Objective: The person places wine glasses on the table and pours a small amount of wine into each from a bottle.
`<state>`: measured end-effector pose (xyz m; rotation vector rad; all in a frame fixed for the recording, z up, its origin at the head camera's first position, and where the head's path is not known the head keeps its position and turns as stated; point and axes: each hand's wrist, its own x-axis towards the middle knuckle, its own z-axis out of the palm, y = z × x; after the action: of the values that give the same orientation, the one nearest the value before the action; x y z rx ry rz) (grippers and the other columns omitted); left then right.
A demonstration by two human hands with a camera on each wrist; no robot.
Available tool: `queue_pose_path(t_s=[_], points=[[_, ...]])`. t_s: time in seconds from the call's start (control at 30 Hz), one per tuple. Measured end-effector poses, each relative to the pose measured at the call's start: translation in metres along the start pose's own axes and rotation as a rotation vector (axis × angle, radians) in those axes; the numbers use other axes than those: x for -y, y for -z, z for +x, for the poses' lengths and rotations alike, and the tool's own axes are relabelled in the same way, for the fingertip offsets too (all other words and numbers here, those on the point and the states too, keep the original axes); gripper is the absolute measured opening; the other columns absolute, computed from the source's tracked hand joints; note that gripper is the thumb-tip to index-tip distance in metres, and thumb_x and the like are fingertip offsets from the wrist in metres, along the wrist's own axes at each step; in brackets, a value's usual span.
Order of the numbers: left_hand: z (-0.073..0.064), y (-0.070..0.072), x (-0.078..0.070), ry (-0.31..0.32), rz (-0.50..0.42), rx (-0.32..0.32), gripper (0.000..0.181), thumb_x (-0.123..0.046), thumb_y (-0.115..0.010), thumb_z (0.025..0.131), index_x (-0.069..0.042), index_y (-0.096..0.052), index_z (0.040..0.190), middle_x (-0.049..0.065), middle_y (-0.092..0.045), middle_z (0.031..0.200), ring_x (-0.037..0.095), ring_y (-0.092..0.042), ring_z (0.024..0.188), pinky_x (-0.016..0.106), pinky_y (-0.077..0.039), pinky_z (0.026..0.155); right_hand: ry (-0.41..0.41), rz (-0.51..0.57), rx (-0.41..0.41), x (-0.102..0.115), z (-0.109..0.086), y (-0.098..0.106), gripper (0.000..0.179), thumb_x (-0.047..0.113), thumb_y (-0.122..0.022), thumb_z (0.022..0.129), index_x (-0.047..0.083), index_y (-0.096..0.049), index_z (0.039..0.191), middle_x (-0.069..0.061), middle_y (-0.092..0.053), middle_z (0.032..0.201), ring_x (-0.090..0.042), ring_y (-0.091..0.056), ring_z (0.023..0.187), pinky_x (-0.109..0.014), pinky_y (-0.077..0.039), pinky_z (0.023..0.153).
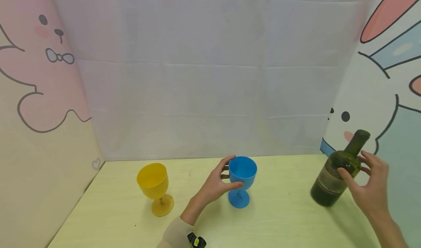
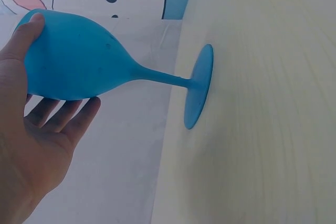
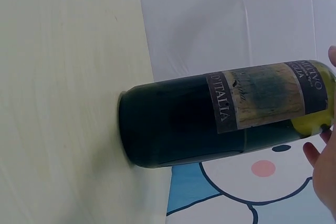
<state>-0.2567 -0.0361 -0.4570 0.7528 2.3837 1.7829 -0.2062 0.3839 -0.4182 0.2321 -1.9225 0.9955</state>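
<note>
In the head view, my left hand (image 1: pixel 215 182) holds the bowl of a blue plastic goblet (image 1: pixel 242 171), with the thumb in front and the fingers round the far side. The left wrist view shows the thumb near the rim of this goblet (image 2: pixel 79 56) and fingertips against the bowl's other side. My right hand (image 1: pixel 371 182) is at the shoulder of a dark green wine bottle (image 1: pixel 335 175), thumb and fingers spread about it. The right wrist view shows the labelled bottle (image 3: pixel 226 111), but most of that hand is cut off; one visible finger stands slightly apart from the glass.
A yellow goblet (image 1: pixel 152 182) stands on the pale yellow table (image 1: pixel 273 222), left of the blue one. Behind the table hangs a creased white sheet (image 1: pixel 210 94). Side panels with cartoon animals enclose the left and right.
</note>
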Motion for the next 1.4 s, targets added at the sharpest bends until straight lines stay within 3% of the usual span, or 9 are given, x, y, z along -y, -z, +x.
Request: queue_pose_path(t_s=[0.33,0.5,0.63,0.87,1.27,1.4], points=[[0.0,0.0,-0.001,-0.006,0.007,-0.001,0.082,-0.042,-0.078,0.084,-0.034,-0.032,0.152,0.008,-0.047,0.148,0.035,-0.053,0.129,0.057,-0.051,0.098,-0.099,-0.072,-0.027,0.0,-0.001,-0.01,0.094,-0.004,-0.081,0.067,0.011,-0.04,0.15,0.019,-0.027,0.142,0.007,-0.041,0.116,-0.008,-0.036,0.087],[0.001,-0.001,0.0,-0.011,0.005,-0.002,0.081,-0.042,-0.078,0.084,-0.039,-0.032,0.151,0.008,-0.047,0.148,0.035,-0.052,0.129,0.057,-0.051,0.098,-0.049,-0.098,-0.023,-0.008,-0.002,-0.017,0.1,0.012,-0.089,0.066,0.012,-0.036,0.151,0.02,-0.03,0.145,0.002,-0.03,0.123,-0.015,-0.027,0.099],[0.001,-0.001,0.001,-0.012,0.001,-0.003,0.081,-0.042,-0.078,0.084,-0.039,-0.032,0.151,0.008,-0.047,0.148,0.036,-0.052,0.129,0.058,-0.051,0.098,-0.039,-0.103,-0.042,-0.014,-0.006,-0.022,0.103,0.013,-0.088,0.066,0.011,-0.033,0.152,0.023,-0.032,0.142,0.004,-0.024,0.124,-0.019,-0.021,0.105],[0.001,-0.001,0.002,-0.014,-0.005,-0.004,0.084,-0.042,-0.078,0.084,-0.029,-0.032,0.154,0.008,-0.047,0.148,0.035,-0.052,0.129,0.06,-0.05,0.098,-0.057,-0.079,-0.092,-0.015,-0.009,-0.031,0.1,0.004,-0.082,0.066,0.011,-0.033,0.153,0.027,-0.031,0.134,0.005,-0.028,0.121,-0.019,-0.023,0.103],[0.002,-0.001,0.003,-0.005,-0.002,-0.008,0.081,-0.041,-0.078,0.084,-0.037,-0.032,0.152,0.005,-0.048,0.147,0.035,-0.052,0.129,0.057,-0.051,0.098,-0.012,-0.027,-0.157,-0.02,-0.008,-0.039,0.093,0.005,-0.081,0.066,0.006,-0.038,0.149,0.021,-0.039,0.133,0.002,-0.032,0.119,-0.019,-0.024,0.101],[0.002,-0.001,0.003,-0.007,-0.014,-0.004,0.083,-0.041,-0.078,0.084,-0.033,-0.032,0.153,0.007,-0.048,0.147,0.036,-0.052,0.129,0.059,-0.05,0.099,0.058,-0.016,-0.19,-0.014,-0.004,-0.041,0.087,0.018,-0.08,0.069,0.0,-0.04,0.145,0.018,-0.044,0.134,0.001,-0.033,0.119,-0.019,-0.024,0.1]])
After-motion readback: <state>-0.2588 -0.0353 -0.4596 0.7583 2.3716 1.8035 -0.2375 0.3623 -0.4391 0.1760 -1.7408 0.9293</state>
